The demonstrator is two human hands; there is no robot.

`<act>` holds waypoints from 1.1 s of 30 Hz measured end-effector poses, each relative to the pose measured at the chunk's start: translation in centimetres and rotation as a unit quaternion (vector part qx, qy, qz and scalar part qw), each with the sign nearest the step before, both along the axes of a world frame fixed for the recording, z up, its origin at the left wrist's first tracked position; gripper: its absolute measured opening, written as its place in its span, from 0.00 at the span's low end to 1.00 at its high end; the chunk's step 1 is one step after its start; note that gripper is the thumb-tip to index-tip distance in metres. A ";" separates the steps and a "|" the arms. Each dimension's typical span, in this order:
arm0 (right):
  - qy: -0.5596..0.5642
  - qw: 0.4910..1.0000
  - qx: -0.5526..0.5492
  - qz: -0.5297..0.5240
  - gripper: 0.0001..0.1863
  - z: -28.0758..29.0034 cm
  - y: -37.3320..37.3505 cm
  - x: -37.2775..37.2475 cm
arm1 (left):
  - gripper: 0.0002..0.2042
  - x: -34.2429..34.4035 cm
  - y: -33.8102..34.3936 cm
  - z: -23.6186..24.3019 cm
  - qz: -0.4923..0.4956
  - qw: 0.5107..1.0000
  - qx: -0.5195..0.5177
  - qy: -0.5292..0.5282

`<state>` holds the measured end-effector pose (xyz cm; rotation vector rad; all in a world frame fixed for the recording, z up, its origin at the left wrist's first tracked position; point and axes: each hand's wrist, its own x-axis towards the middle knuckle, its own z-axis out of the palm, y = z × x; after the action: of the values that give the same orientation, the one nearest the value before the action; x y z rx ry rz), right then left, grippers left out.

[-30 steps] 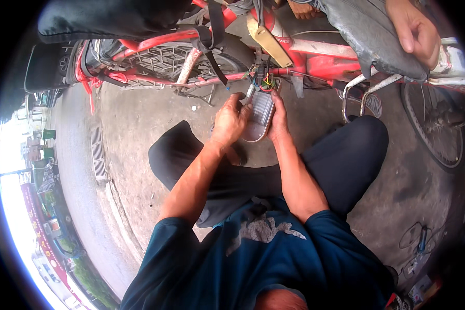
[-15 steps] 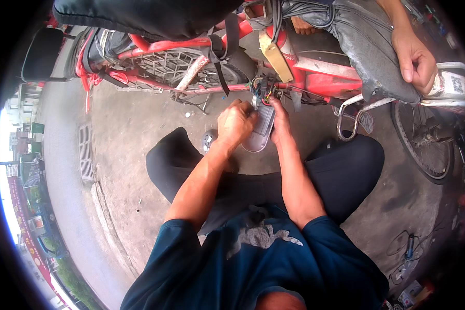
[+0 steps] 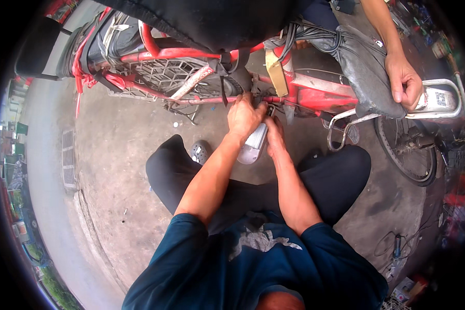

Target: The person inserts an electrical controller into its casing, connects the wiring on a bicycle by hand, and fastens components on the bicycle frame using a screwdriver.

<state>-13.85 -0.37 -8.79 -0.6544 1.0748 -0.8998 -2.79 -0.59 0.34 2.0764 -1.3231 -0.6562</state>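
While the right bare hand (image 3: 275,136) grips the right side of an elongated, ribbed silver-grey metal box (image 3: 256,139), the left bare hand (image 3: 244,118) curls at its upper end; pinch hidden, cannot tell. Box's long axis slants up-right toward the red tubular bike frame (image 3: 318,97).

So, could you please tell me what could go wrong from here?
The metal box may slip: its lower end is unsupported, with the right hand at its side and the left hand over its top end.
The black strap hangs close to the left hand and might get in the way.
Another person's hand is at the grey cover; a push there could perhaps shift the red bike.
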 end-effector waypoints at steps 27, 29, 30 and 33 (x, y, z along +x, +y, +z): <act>0.019 0.998 -0.048 0.024 0.26 0.5 -2.5 1.6 | 0.19 -1.4 4.1 -2.5 -0.021 0.979 -0.197 -0.046; 0.015 0.998 -0.054 0.023 0.24 0.9 -2.6 1.4 | 0.20 -1.0 4.4 -2.1 -0.014 0.983 -0.183 -0.008; 0.011 0.998 -0.063 0.021 0.22 1.2 -2.7 1.4 | 0.21 -0.8 4.6 -1.9 -0.008 0.985 -0.171 0.029; -0.030 0.999 -0.015 0.020 0.26 1.0 -2.8 1.6 | 0.20 0.3 3.9 -2.6 0.117 0.939 -0.197 0.256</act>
<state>-12.27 -3.15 -7.75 -0.6675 0.9933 -0.8965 -2.53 3.31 -2.31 1.5606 -0.8142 -0.6971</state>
